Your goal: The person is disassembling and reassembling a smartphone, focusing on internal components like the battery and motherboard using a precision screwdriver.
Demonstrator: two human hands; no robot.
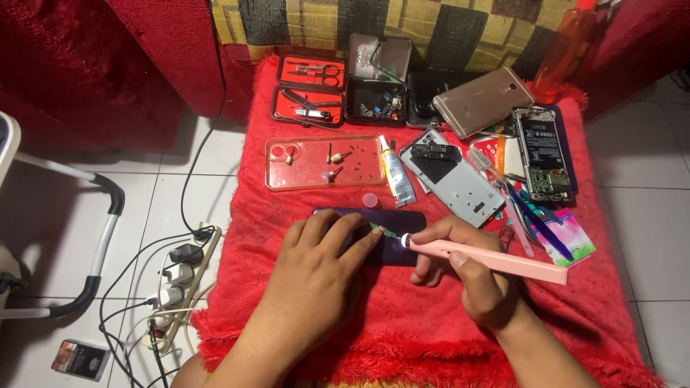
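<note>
My left hand [321,253] lies flat on a dark purple phone [392,223] on the red furry mat [431,323], fingers spread, pressing it down. A small green circuit piece [383,231] sits by my fingertips. My right hand [471,276] grips a long pink pen-shaped tool [496,260]. Its lit tip points at the phone next to the circuit piece.
Behind the phone lie a clear pink phone case [287,172] holding small parts, a glue tube [396,172], an opened grey phone frame [454,179], a bare phone board [544,154], a gold phone [483,100], a red tool case [310,90], tweezers [535,215]. A power strip [180,280] lies left on the tiled floor.
</note>
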